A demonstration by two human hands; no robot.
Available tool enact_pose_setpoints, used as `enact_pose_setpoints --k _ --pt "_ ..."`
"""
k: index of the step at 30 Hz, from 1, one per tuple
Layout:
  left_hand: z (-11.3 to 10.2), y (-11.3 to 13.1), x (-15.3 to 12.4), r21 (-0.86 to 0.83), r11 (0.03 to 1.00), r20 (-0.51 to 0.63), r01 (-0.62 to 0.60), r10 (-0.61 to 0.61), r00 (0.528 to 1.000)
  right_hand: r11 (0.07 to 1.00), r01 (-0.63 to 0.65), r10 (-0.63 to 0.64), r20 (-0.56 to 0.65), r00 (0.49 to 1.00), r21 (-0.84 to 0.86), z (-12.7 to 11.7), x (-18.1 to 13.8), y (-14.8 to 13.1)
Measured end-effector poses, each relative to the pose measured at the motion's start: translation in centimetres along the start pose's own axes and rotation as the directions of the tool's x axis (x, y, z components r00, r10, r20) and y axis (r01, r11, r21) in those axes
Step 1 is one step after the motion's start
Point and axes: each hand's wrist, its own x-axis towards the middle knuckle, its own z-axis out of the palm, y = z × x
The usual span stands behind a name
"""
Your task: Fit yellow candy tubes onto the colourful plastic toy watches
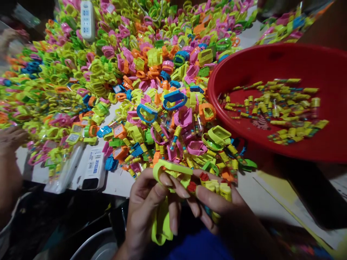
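My left hand [146, 207] grips a yellow-green plastic toy watch [177, 167] with a curved strap. A second yellow-green strap piece [162, 222] hangs below the same fingers. In my right hand [225, 207] is a bundle of small tubes [214, 187] with yellow labels and red ends. One red tube end [191, 186] is close to the watch, between the two hands; whether it touches the watch I cannot tell. Just beyond my hands lie loose toy watches [219, 135] and colourful filled tubes [176, 137].
A large pile of coloured toy watches [151, 57] covers the table. At the right stands a red basin [221, 70] holding tubes. A white power strip [87, 21], a white-cased box [93, 168], a clear bag [63, 173] and a dark phone [317, 195] lie around. Another person's hand [12, 141] is at left.
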Motion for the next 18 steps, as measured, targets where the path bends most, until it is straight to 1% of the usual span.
enact_pose_setpoints --k 4,7,10,11,12,13,14,16,17,18 --pt "-0.4 -0.4 -0.1 -0.037 0.999 0.056 0.031 -0.029 0.998 0.999 0.036 -0.037 -0.071 0.997 -0.017 -0.2 0.1 0.5" --pt "-0.6 -1.0 -0.5 -0.061 0.997 0.086 0.049 -0.044 0.995 0.99 0.066 -0.078 -0.104 0.991 -0.122 0.3 0.0 0.5" --pt "-0.3 -1.0 -1.4 -0.061 0.997 0.087 0.04 -0.034 0.996 0.976 0.012 -0.042 -0.137 0.99 -0.216 0.8 -0.1 0.5" --pt "-0.1 -0.7 -1.6 -0.031 0.999 0.054 0.029 -0.027 0.998 0.975 -0.008 -0.022 -0.137 0.99 -0.22 0.8 -0.2 0.5" --pt "0.0 -0.2 -1.7 0.013 1.0 -0.004 0.013 -0.013 1.0 0.976 -0.018 -0.01 -0.129 0.992 -0.216 0.8 -0.1 0.6" --pt "0.0 0.5 -1.7 0.069 0.998 -0.083 -0.01 0.016 0.996 0.975 -0.019 -0.007 -0.115 0.993 -0.223 0.6 -0.1 0.7" --pt "-0.1 1.5 -1.4 0.135 0.989 -0.163 -0.056 0.078 0.984 0.971 -0.003 -0.02 -0.094 0.995 -0.238 0.5 0.1 0.9" --pt "-0.9 3.7 -0.1 0.29 0.942 -0.287 -0.167 0.252 0.924 0.955 0.058 -0.073 -0.039 0.997 -0.29 0.2 0.4 1.1" --pt "-1.6 4.8 0.9 0.377 0.899 -0.313 -0.225 0.352 0.882 0.943 0.078 -0.088 -0.018 0.996 -0.323 0.1 0.5 1.1" --pt "-2.4 6.0 2.0 0.463 0.859 -0.344 -0.218 0.401 0.849 0.932 0.08 -0.088 -0.009 0.996 -0.355 0.0 0.6 1.1"
